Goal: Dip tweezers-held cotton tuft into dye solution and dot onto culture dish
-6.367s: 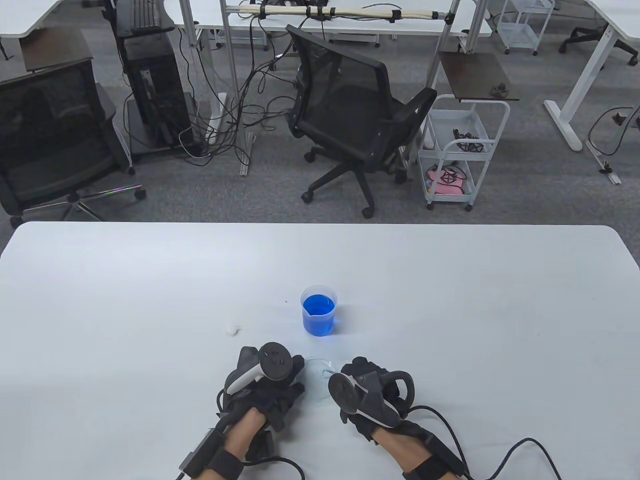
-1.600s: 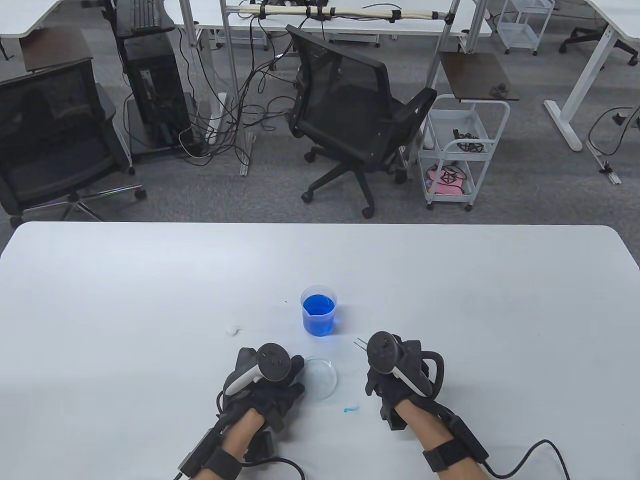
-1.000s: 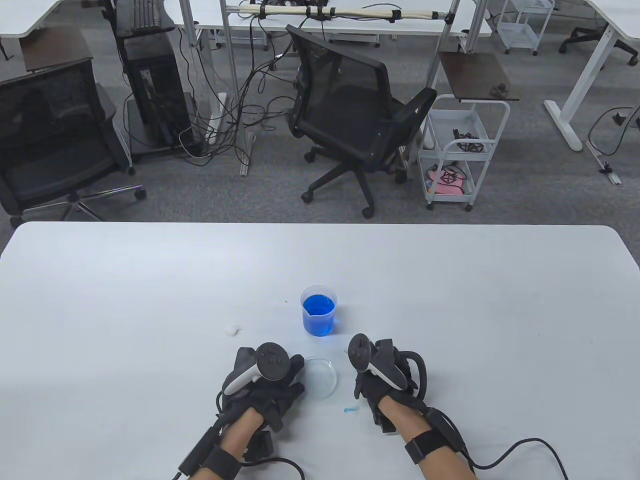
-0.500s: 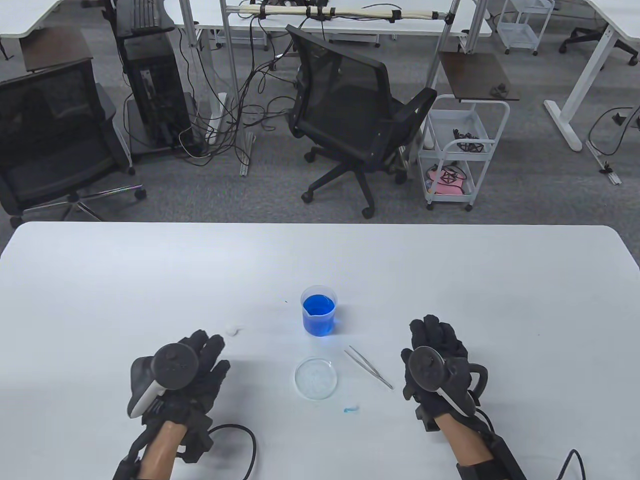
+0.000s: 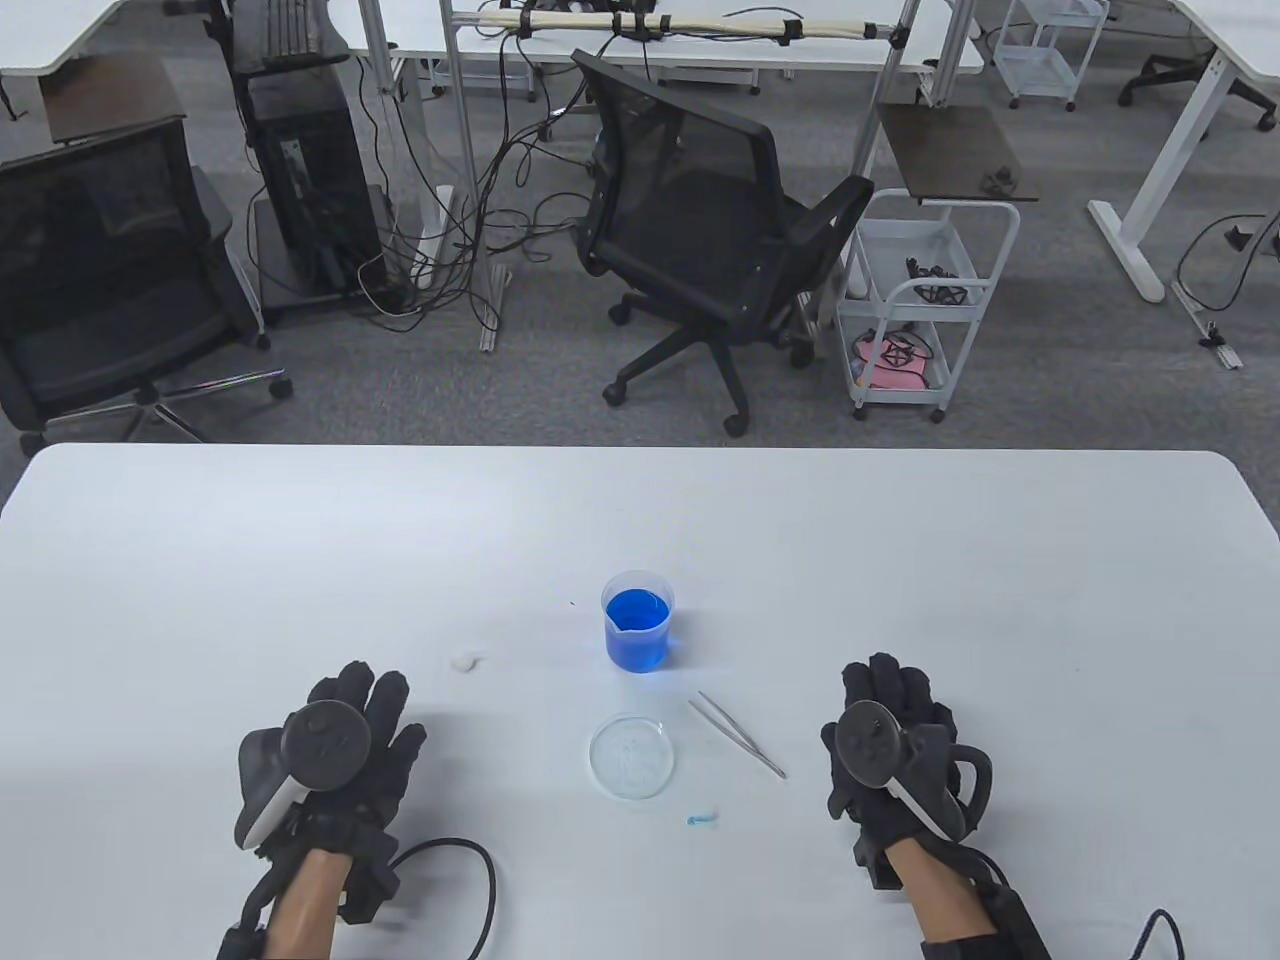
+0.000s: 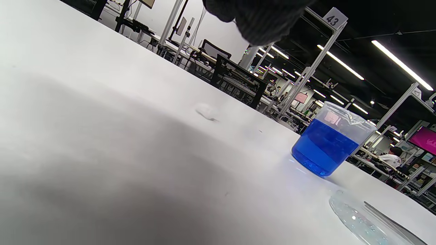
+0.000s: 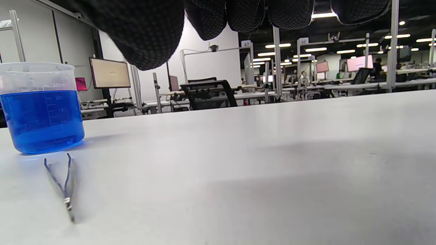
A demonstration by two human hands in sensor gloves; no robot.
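Note:
A clear beaker of blue dye [image 5: 637,627] stands mid-table; it also shows in the left wrist view [image 6: 329,139] and the right wrist view [image 7: 40,109]. A clear culture dish [image 5: 631,755] lies in front of it. Metal tweezers [image 5: 741,734] lie on the table to the dish's right, also in the right wrist view [image 7: 62,183]. A blue-stained cotton tuft [image 5: 703,818] lies near the dish. A white cotton tuft [image 5: 464,660] lies to the left. My left hand [image 5: 355,730] is flat, open and empty at the left. My right hand [image 5: 893,715] is flat, open and empty at the right.
The white table [image 5: 300,560] runs wide to both sides. Behind its far edge stand office chairs [image 5: 715,230], a white cart [image 5: 915,300] and cables on the floor.
My right hand laid the tweezers on the table and moved off to the right. My left hand left the dish and moved left. Both hands now lie open.

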